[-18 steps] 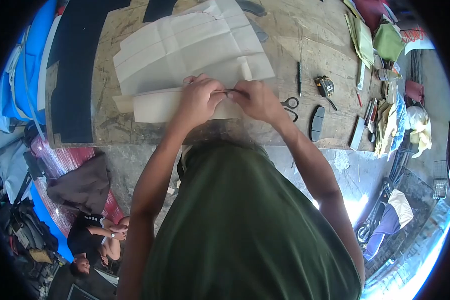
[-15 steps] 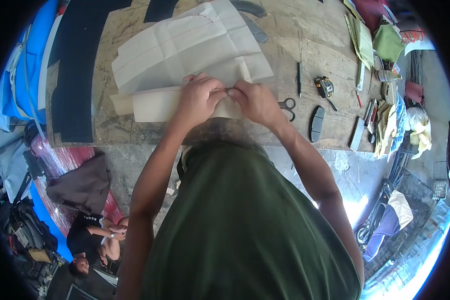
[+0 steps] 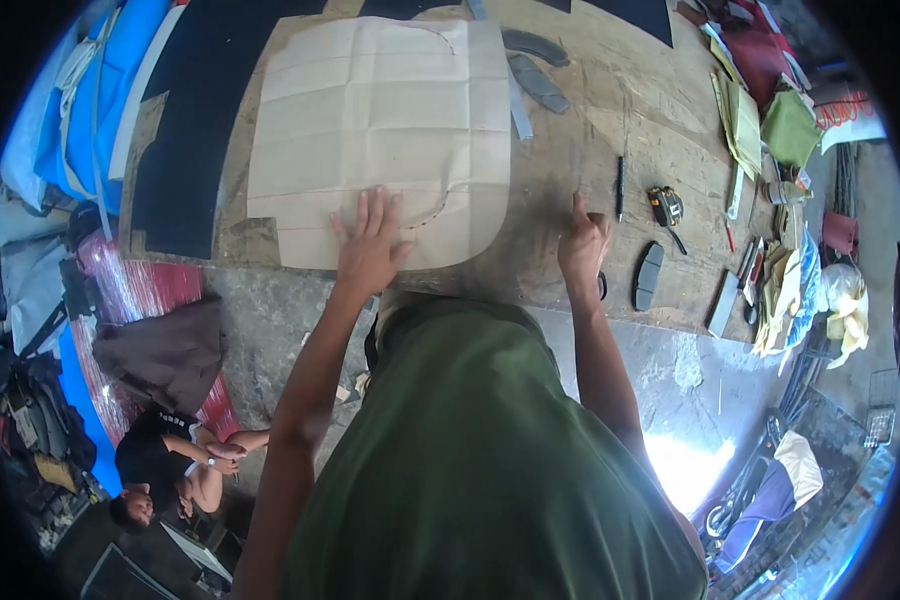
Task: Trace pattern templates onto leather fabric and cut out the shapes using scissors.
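A creased pale paper sheet [image 3: 380,115] with red lines and a dotted curve lies opened on the wooden workbench [image 3: 560,130]. My left hand [image 3: 372,250] rests on its lower part, fingers spread. Right of the sheet, my right hand [image 3: 585,240] has its index finger pointing forward and the other fingers curled; whatever they hold, if anything, is hidden. Scissors [image 3: 601,285] peek out behind that hand. A black pen [image 3: 621,188], a tape measure [image 3: 667,206] and a grey oblong pad [image 3: 647,275] lie to its right.
Black panels [image 3: 185,150] lie at the bench's left. More grey pads [image 3: 538,82] sit beyond the sheet. Folded cloths [image 3: 735,125] and hand tools [image 3: 745,270] crowd the right end. A seated person [image 3: 160,450] is at the lower left, among rolls of material.
The folded paper strip has opened out into a flat sheet. My hands have separated: the left now spread on the paper, the right moved rightward off it.
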Demonstrator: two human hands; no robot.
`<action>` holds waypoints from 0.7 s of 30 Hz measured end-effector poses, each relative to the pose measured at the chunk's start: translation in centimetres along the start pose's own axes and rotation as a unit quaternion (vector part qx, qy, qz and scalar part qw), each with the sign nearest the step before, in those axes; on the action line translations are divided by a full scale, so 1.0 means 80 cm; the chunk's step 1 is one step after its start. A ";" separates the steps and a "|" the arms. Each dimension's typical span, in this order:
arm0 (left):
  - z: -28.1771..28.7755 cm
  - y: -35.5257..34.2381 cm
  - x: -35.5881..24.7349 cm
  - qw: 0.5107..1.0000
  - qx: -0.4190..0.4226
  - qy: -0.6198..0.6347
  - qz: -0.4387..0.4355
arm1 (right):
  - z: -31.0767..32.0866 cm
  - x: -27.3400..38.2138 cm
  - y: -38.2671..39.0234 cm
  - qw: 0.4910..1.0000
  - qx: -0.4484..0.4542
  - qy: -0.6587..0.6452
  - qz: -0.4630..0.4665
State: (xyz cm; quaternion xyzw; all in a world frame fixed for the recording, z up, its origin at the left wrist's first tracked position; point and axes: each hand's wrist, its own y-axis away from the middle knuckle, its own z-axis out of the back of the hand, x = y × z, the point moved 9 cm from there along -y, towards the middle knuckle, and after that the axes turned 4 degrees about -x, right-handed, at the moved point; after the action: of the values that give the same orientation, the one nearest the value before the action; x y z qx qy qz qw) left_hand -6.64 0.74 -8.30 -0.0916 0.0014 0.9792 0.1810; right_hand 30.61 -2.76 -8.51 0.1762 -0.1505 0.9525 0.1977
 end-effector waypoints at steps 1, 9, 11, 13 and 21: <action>-0.010 0.006 0.008 1.000 0.023 -0.016 0.013 | -0.006 0.000 0.001 0.999 -0.005 0.033 0.012; 0.026 0.102 0.123 0.892 -0.128 -0.014 0.434 | -0.013 -0.005 0.008 0.998 -0.014 0.055 0.039; 0.015 0.148 0.154 0.801 -0.146 -0.033 0.580 | 0.003 0.025 0.007 0.983 -0.077 0.163 0.030; -0.014 0.188 0.190 0.787 -0.170 0.084 0.588 | 0.025 0.083 0.007 0.973 -0.156 0.124 0.112; -0.020 0.233 0.164 0.576 -0.200 0.490 0.623 | -0.066 0.114 -0.023 0.969 0.072 -0.212 -0.104</action>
State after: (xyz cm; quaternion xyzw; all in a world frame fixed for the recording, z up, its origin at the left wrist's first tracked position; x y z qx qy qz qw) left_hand -24.97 -12.06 -12.78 -0.5676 -0.0491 0.6321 -0.5252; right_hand 22.10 3.66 -9.24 0.4031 -0.1005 0.8758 0.2458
